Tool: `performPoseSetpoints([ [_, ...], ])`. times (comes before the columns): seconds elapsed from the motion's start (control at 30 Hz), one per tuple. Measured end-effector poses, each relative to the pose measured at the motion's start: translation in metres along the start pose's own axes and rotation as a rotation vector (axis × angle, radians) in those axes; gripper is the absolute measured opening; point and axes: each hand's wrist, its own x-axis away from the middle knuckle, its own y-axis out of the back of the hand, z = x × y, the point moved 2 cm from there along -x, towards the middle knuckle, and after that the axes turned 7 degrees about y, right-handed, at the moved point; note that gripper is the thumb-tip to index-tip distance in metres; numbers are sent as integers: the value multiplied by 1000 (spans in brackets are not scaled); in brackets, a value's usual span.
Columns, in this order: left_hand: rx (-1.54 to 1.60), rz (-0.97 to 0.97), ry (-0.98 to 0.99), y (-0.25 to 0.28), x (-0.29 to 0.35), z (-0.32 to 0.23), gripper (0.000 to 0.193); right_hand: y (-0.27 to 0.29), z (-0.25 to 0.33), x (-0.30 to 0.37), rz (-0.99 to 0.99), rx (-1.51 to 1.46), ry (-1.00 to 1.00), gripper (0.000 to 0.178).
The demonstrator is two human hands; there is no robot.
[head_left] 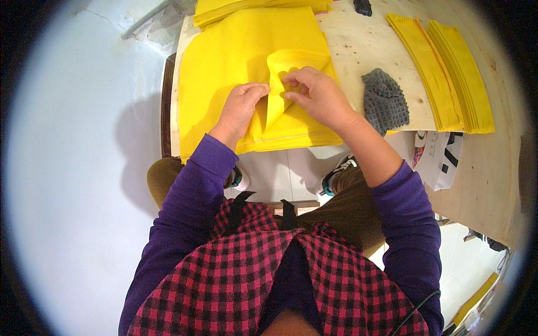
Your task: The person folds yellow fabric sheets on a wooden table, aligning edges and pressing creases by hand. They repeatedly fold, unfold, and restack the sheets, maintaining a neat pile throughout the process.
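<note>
Probably light and limp, the yellow cloth flap (276, 109) is best edge-held: left grip (243, 105) clamped there, right grip (321, 96) parted.

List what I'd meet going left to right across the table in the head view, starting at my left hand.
Your left hand, right hand, crumpled grey waffle-textured cloth, narrow yellow stack with an orange line, rightmost yellow stack.

Bare tabletop (350, 47) opens between yellow piles (210, 73), gray cloth (385, 101) partly blocking.
</note>
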Motion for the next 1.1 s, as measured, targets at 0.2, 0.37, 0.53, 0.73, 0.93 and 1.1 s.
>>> performPoseSetpoints([
  [0.2,10,8,3,0,2,-1,28,9,-2,1,-112,3,10,25],
  [0.37,19,-11,10,-1,2,-1,28,29,-16,-4,-247,-50,-149,26],
  [0.53,21,21,-9,0,1,0,28,17,-8,-2,-165,59,-63,36],
  [0.73,-22,5,13,-1,2,-1,27,3,3,-2,-110,195,-14,46],
  [0.93,-105,107,-33,-4,5,-4,20,-2,4,-1,-21,206,-80,48],
  [1.1,-128,157,-26,-5,3,-1,15,21,-6,-8,-255,338,131,61],
])
